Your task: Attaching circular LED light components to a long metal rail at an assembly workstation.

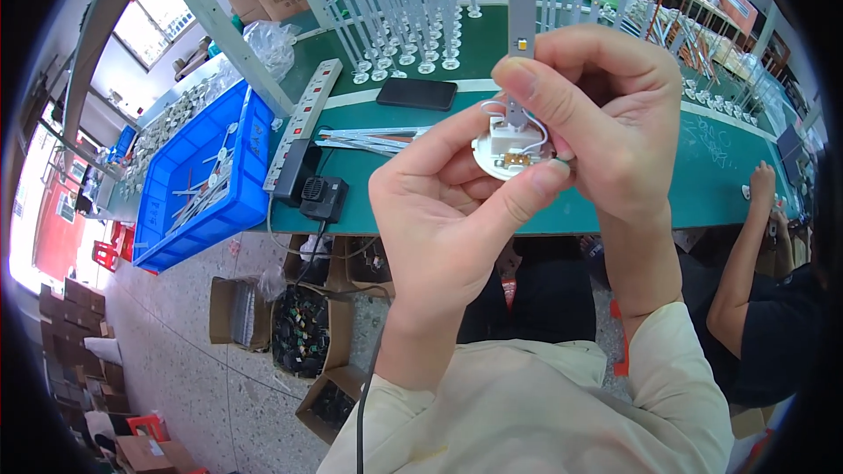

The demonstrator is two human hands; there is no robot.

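Both my hands are raised close together above the green table. My left hand is closed on a round white lamp base, thumb at its front and fingers behind. A small circuit board and thin white wires show on the base. My right hand pinches an upright LED strip between thumb and index finger, just above the base. The strip's lower end meets the white block on the base. Some right fingers are curled behind and partly hidden.
Several clear rods on round bases stand at the back of the table. A black phone, a power strip and a black adapter lie at left. Beyond is a blue crate. A co-worker's arm reaches in at right.
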